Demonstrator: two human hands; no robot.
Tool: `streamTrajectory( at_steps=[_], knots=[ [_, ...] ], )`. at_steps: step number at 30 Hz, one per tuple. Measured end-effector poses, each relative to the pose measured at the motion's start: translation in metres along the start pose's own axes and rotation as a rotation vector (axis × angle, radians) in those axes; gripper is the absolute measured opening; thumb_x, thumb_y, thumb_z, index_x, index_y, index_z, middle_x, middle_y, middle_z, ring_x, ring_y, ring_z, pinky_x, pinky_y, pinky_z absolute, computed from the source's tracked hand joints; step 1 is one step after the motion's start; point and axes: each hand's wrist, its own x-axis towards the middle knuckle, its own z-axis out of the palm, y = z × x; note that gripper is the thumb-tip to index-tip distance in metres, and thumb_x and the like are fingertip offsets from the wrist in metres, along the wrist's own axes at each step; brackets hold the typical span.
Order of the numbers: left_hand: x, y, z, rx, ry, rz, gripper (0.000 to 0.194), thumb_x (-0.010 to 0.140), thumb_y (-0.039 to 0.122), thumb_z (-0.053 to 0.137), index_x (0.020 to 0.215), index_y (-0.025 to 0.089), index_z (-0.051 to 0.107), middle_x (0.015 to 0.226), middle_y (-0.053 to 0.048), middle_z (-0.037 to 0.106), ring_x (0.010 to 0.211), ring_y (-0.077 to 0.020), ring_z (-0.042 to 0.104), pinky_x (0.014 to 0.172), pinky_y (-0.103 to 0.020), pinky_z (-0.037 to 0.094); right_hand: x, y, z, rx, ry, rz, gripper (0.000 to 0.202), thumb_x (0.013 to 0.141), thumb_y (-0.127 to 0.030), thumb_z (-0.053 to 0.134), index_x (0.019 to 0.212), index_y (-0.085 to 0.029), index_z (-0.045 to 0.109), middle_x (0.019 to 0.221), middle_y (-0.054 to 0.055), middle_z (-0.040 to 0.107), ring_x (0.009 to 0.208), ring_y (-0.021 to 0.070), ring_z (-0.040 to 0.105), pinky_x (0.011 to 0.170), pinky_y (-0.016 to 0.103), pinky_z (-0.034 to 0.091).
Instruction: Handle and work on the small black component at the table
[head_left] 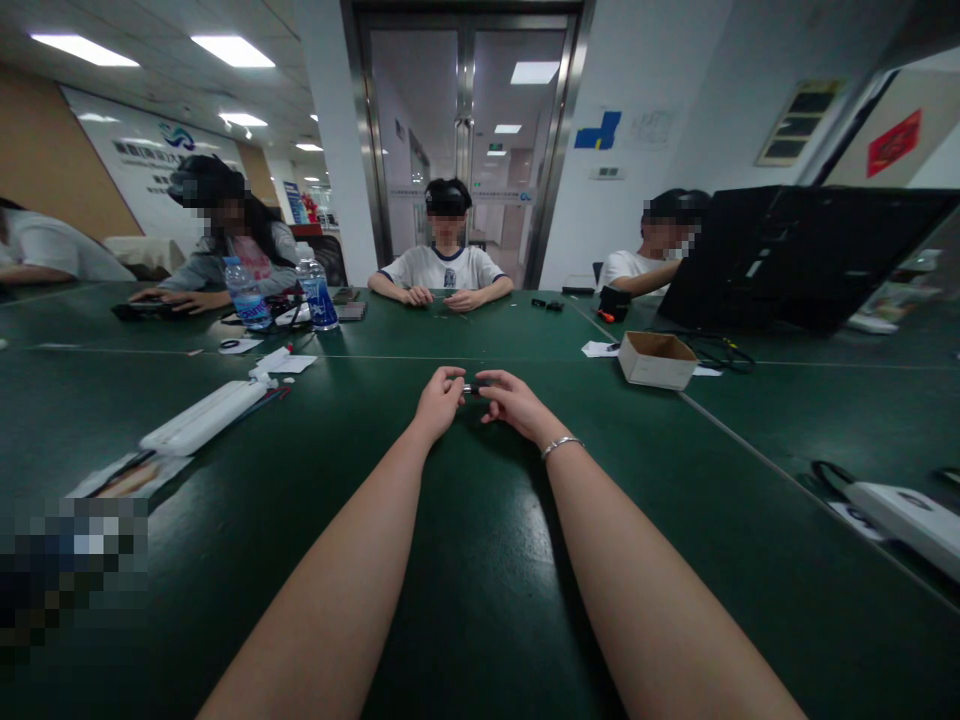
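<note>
A small black-and-silver stick-like object is held level between my two hands, just above the green table. My left hand pinches its silver left end between thumb and fingers. On the dark right end, my right hand is closed with thumb and index finger, its other fingers curled below. The object is too small for me to tell its exact kind, and fingertips hide both its ends. A silver bracelet circles my right wrist.
On the green table, a long white case lies left, near two water bottles. A small cardboard box and a black monitor stand right. A white power strip lies far right. Several people in headsets sit around.
</note>
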Motion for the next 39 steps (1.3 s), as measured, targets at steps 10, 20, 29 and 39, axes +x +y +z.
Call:
streamTrajectory(
  at_steps=[10, 20, 29, 39],
  knots=[
    [-0.004, 0.007, 0.000, -0.006, -0.001, -0.002, 0.020, 0.087, 0.022, 0.049, 0.105, 0.014, 0.056, 0.057, 0.004, 0.051, 0.052, -0.0106, 0.047, 0.052, -0.022, 0.034, -0.001, -0.003, 0.001, 0.026, 0.014, 0.007, 0.019, 0.088, -0.008, 0.059, 0.104, -0.017, 0.057, 0.061, -0.006, 0.056, 0.039, 0.0060, 0.046, 0.048, 0.026, 0.060],
    [-0.002, 0.001, -0.001, 0.004, -0.018, 0.012, 0.022, 0.089, 0.024, 0.049, 0.107, 0.015, 0.056, 0.058, 0.004, 0.051, 0.050, -0.0093, 0.046, 0.051, -0.020, 0.034, -0.002, -0.003, 0.001, 0.033, 0.022, 0.023, 0.014, 0.087, -0.011, 0.060, 0.100, -0.018, 0.058, 0.060, -0.006, 0.055, 0.039, 0.0061, 0.047, 0.049, 0.026, 0.060],
    [-0.002, 0.003, 0.000, -0.009, -0.018, 0.001, 0.019, 0.088, 0.023, 0.049, 0.104, 0.014, 0.056, 0.057, 0.004, 0.051, 0.052, -0.0103, 0.047, 0.053, -0.021, 0.035, -0.002, -0.003, 0.001, 0.041, 0.015, 0.031, 0.017, 0.088, -0.011, 0.059, 0.104, -0.017, 0.057, 0.057, -0.006, 0.053, 0.043, 0.0083, 0.051, 0.052, 0.028, 0.061],
    [-0.001, 0.003, -0.002, 0.015, -0.020, 0.050, 0.021, 0.085, 0.035, 0.056, 0.087, 0.016, 0.064, 0.066, 0.000, 0.056, 0.062, -0.0120, 0.052, 0.057, -0.022, 0.039, 0.008, 0.009, -0.003, -0.152, -0.041, -0.036, 0.029, 0.071, 0.000, 0.071, 0.093, -0.016, 0.061, 0.082, 0.000, 0.063, 0.052, 0.0062, 0.056, 0.044, 0.017, 0.056]
  ],
)
